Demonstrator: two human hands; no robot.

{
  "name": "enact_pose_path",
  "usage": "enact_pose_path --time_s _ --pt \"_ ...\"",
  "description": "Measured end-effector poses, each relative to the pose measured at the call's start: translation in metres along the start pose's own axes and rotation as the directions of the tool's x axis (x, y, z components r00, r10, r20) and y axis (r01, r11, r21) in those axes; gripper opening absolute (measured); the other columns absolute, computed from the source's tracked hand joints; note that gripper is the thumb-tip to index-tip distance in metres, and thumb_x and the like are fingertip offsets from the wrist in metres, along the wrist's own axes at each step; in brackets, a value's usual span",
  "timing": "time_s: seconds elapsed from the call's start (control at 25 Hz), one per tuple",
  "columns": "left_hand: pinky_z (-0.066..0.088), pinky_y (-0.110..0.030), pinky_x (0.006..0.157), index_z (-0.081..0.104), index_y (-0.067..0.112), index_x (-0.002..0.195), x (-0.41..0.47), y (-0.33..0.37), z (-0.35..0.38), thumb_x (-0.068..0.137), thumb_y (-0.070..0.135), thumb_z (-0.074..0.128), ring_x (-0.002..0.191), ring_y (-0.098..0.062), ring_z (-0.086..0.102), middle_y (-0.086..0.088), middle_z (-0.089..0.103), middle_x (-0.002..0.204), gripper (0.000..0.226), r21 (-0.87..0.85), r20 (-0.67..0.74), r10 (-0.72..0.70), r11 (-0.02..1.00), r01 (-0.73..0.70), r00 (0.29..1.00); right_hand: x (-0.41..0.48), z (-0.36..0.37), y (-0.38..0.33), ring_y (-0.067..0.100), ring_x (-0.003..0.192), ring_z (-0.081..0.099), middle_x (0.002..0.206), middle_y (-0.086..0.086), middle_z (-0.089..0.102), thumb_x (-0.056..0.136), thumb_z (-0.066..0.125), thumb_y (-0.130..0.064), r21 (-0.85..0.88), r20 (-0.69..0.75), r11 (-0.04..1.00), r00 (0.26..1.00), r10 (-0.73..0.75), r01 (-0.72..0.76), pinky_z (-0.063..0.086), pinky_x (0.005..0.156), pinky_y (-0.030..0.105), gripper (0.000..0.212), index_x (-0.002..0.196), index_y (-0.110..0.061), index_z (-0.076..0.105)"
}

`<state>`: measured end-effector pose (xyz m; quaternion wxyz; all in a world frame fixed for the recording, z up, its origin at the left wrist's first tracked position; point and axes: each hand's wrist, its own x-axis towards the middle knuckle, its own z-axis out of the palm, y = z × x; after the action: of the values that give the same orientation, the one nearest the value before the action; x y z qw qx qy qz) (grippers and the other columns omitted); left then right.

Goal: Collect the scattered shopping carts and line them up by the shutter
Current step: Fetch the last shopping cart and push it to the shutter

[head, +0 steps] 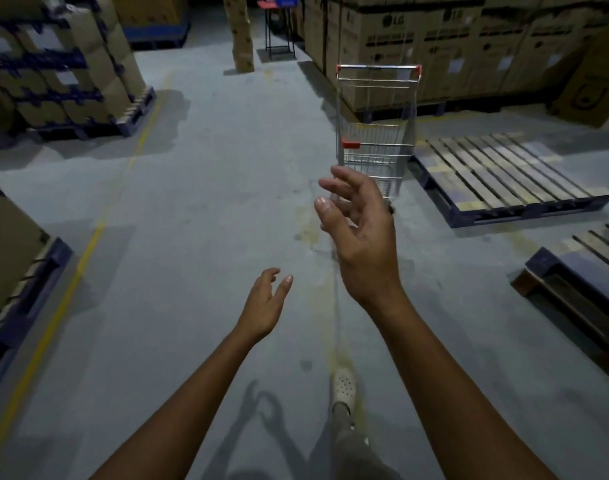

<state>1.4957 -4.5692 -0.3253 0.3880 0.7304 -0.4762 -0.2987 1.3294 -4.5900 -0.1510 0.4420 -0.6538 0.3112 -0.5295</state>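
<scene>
One shopping cart (377,133) is standing upright on the grey concrete floor (209,168). I am seeing it through the head camera, ahead of me and a little right of the aisle's middle. It is showing a silver wire basket that is narrowing toward me, a top bar with red caps at both ends, and a small red piece on the left of the basket's nearer rim. Its wheels are mostly hiding behind the right hand (358,230). The cart is sitting just beside a low blue pallet (504,174) with wooden slats on its right, and tall stacked cardboard boxes (469,46) are rising behind it.

The right hand is hanging in the air in front of the cart's lower part, fingers spread and loosely bent, gripping nothing. The left hand (265,306) is hovering lower and nearer to me, fingers relaxed and apart, also holding nothing. A foot in a pale perforated shoe (344,382) is resting on the floor below. A yellow line (71,271) is running along the floor on the left.
</scene>
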Motion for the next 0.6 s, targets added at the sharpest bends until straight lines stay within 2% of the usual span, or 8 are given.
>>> enact_pose_path --time_s 0.04,0.16,0.2,0.36,0.48,0.6 --pt "0.040 -0.033 0.100 0.041 0.024 0.137 0.039 0.012 0.000 0.094 0.059 0.039 0.127 -0.017 0.047 -0.003 0.047 0.142 0.055 -0.011 -0.018 0.032 0.999 -0.032 0.999 0.036 0.000 0.026 0.002 0.106 0.061 0.125 -0.006 0.060 0.089 0.058 -0.038 0.003 -0.010 1.000 1.000 0.016 -0.016 0.056 0.082 0.026 0.043 0.130 -0.025 0.050" --pt "0.041 -0.032 0.101 0.041 0.029 0.136 0.148 0.076 -0.014 0.093 0.060 0.040 0.125 -0.011 0.047 0.004 0.046 0.141 0.053 -0.032 -0.069 0.146 0.988 -0.148 0.987 0.152 -0.001 0.098 -0.008 0.101 0.059 0.123 -0.007 0.060 0.092 0.061 -0.036 -0.047 -0.051 0.995 0.995 0.089 -0.091 0.051 0.080 0.014 0.042 0.130 -0.022 0.051" --pt "0.042 -0.033 0.102 0.041 0.030 0.137 0.187 0.103 -0.022 0.093 0.060 0.040 0.125 -0.009 0.046 0.005 0.046 0.141 0.052 -0.024 -0.087 0.185 0.982 -0.188 0.979 0.196 -0.001 0.125 -0.010 0.098 0.058 0.121 -0.007 0.060 0.092 0.062 -0.035 -0.059 -0.060 0.990 0.990 0.128 -0.132 0.050 0.080 0.014 0.041 0.130 -0.022 0.052" --pt "0.042 -0.030 0.102 0.039 0.030 0.138 0.296 0.190 -0.066 0.093 0.055 0.042 0.127 -0.004 0.043 0.007 0.044 0.141 0.051 0.025 -0.183 0.393 0.918 -0.395 0.901 0.320 0.011 0.228 0.007 0.099 0.062 0.118 -0.004 0.062 0.087 0.063 -0.045 -0.091 -0.049 0.928 0.933 0.358 -0.361 0.055 0.089 0.047 0.041 0.123 -0.028 0.055" --pt "0.041 -0.035 0.105 0.039 0.022 0.140 0.383 0.212 -0.097 0.095 0.048 0.044 0.130 -0.008 0.042 0.005 0.043 0.141 0.052 0.127 -0.251 0.536 0.844 -0.521 0.806 0.386 0.038 0.296 0.017 0.102 0.062 0.115 -0.004 0.061 0.086 0.063 -0.048 -0.122 -0.011 0.878 0.885 0.465 -0.463 0.054 0.090 0.050 0.039 0.121 -0.032 0.054" --pt "0.042 -0.043 0.105 0.040 0.021 0.140 0.491 0.185 -0.110 0.096 0.045 0.045 0.130 -0.009 0.042 0.005 0.043 0.141 0.050 0.125 -0.272 0.529 0.847 -0.516 0.804 0.457 0.080 0.359 0.017 0.101 0.062 0.113 -0.004 0.062 0.087 0.063 -0.048 -0.149 0.022 0.856 0.864 0.503 -0.494 0.055 0.089 0.049 0.037 0.120 -0.034 0.053"
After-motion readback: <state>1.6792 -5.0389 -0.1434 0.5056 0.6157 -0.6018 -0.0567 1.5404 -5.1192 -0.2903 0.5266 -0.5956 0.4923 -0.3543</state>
